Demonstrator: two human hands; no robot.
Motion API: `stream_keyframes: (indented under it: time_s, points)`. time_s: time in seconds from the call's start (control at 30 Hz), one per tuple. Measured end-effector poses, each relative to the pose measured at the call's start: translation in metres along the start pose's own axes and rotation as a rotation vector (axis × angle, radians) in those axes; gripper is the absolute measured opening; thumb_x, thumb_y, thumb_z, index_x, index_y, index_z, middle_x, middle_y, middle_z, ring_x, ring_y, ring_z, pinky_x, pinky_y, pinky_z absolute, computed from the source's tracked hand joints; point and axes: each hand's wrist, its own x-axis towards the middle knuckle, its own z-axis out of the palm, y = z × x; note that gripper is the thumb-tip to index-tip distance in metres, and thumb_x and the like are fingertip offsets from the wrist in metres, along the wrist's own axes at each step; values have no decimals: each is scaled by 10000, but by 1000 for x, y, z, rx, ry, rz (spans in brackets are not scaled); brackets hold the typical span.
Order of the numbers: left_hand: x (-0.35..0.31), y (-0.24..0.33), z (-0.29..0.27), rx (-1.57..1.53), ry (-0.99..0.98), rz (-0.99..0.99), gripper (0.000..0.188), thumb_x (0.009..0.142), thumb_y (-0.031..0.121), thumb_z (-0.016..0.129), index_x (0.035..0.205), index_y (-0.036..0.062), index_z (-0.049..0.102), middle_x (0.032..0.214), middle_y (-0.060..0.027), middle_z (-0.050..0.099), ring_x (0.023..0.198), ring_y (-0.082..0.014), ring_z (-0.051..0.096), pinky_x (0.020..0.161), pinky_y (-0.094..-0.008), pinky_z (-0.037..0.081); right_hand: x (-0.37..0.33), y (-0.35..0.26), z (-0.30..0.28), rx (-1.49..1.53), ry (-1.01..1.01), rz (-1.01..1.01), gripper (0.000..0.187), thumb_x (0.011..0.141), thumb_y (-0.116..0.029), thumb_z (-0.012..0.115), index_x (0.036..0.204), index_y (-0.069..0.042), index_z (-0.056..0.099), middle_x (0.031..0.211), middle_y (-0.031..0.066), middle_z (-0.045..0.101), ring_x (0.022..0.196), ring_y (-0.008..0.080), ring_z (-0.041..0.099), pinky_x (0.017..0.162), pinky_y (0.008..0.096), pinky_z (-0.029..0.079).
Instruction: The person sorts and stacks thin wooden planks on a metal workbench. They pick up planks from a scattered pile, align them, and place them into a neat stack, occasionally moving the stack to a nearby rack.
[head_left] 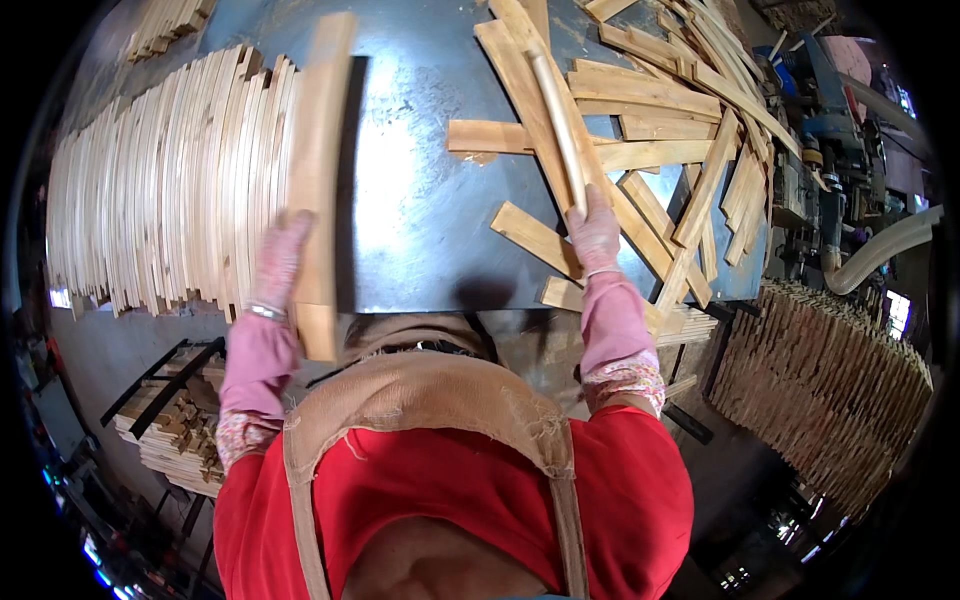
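My left hand [284, 258] grips the lower part of a long, flat wooden board [325, 150], which is slightly blurred. That board stands out beside a tightly packed row of wooden slats [165, 190] on the left of the metal table [410, 200]. In my right hand [596, 238] is the near end of a narrow wooden strip [556, 120], its fingers closed around it. The strip slants away over a loose heap of wooden boards [650, 155], which lie crossed at many angles on the table's right side.
More slats [170, 25] lie at the far left. A large stack of wood [820, 395] stands low at the right, below a machine with a pale hose [885, 250]. At the lower left, another stack [175, 425] rests by a dark metal frame.
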Motion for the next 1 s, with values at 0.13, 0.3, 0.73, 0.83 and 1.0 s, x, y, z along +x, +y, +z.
stream_keyframes:
  time_s: [0.13,0.3,0.73,0.83,1.0]
  points:
    - [39,-25,-157,197,115,-1,987,945,637,706,1588,-71,464,1562,-268,559,1481,-335,499,1249,-408,370,7,-15,0,768,-236,101,638,983,-295,723,1506,44,584,1304,164,738,1215,240,681,1089,348,498]
    - [91,-120,-356,331,358,-12,869,1007,627,643,1491,-93,579,1478,-242,649,1362,-335,614,1158,-404,453,-36,-135,62,1044,-372,189,624,996,-260,770,1510,37,576,1294,125,723,1135,199,687,1024,339,545]
    - [54,-63,-284,927,813,349,667,1053,461,645,1514,-17,586,1498,-238,626,1331,-372,629,1127,-431,486,-82,-218,167,100,-282,-517,655,1005,-418,666,1540,-53,566,1438,261,652,1348,415,615,1174,500,478]
    - [71,-79,-250,328,601,410,610,1058,361,673,1536,0,561,1539,-202,592,1322,-322,622,1118,-407,506,-29,-119,76,-236,391,-527,451,764,-227,785,1159,-55,655,1238,202,663,1215,386,614,1029,559,461]
    - [23,31,-6,242,164,284,654,1012,272,719,1576,9,517,1539,-195,598,1381,-280,593,1197,-402,453,26,2,33,-471,192,-191,593,842,-254,745,1402,-124,598,1362,151,673,1249,386,634,1061,507,502]
